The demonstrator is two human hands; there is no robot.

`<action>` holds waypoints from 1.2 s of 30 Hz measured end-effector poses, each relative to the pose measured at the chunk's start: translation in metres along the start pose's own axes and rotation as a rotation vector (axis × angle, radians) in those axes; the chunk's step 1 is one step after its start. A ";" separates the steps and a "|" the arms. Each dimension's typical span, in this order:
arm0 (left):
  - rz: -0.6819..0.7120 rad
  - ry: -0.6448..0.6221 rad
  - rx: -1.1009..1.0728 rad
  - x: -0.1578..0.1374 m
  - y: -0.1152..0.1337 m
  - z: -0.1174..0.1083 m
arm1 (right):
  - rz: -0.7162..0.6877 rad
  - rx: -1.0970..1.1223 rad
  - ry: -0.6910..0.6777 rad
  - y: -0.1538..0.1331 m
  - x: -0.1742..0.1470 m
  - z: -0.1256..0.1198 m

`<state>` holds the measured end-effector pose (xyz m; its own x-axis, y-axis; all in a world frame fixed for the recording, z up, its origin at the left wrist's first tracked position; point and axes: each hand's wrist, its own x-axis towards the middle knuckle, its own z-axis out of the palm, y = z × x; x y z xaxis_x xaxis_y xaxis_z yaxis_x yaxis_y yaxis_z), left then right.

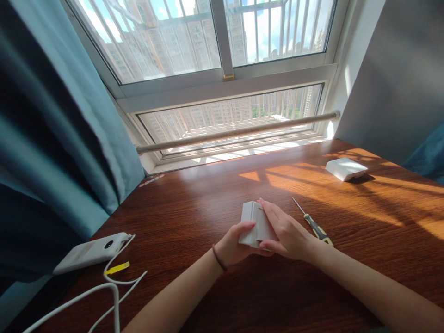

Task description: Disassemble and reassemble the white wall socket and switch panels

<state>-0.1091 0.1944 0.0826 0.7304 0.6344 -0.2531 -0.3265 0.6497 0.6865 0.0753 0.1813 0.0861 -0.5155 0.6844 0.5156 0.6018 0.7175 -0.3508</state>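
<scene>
A small white box-shaped object (249, 212) is held between my two hands above the wooden table. My left hand (234, 241) grips it from the left and below, thumb lying across its near face. My right hand (282, 230) is closed round its right side, with the fingers along the top edge and the thumb at the lower corner. Part of the object is hidden behind the hands, and its exact kind cannot be told. Just right of my right hand lies a screwdriver (314, 225) with a grey and pale yellow handle, its tip pointing away.
Another white block-like piece (346, 169) sits at the table's (194, 199) far right in sunlight. On the left are a white power bank (93, 252), a white cable (116, 296) and its yellow tag (118, 268). A blue curtain (65, 115) and a window rail (236, 133) border the table.
</scene>
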 end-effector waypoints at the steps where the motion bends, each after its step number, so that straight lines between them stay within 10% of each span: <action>1: -0.010 -0.002 -0.003 0.000 0.000 0.000 | 0.003 -0.010 0.011 0.000 0.000 0.002; 7: -0.049 -0.010 0.010 0.002 0.001 0.002 | 0.039 0.072 0.036 -0.002 0.000 0.003; 14: 0.551 0.148 0.665 -0.002 0.004 0.016 | 0.416 0.817 0.295 0.006 0.006 -0.008; 17: 0.699 0.174 0.783 -0.002 0.000 0.012 | 0.573 1.135 0.159 0.007 0.006 -0.004; 22: 0.926 0.203 0.980 0.005 -0.005 0.003 | 0.445 1.376 -0.041 -0.004 0.005 0.002; 30: 0.384 0.084 0.249 0.001 0.008 0.023 | 0.458 0.780 0.202 -0.011 -0.001 0.006; 36: 0.320 0.259 0.302 0.008 0.012 0.012 | 0.343 0.526 0.090 -0.006 0.002 -0.006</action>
<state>-0.1001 0.2027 0.0972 0.4375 0.8894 -0.1324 -0.2934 0.2804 0.9140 0.0748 0.1776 0.0937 -0.2796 0.8894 0.3617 0.3316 0.4430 -0.8330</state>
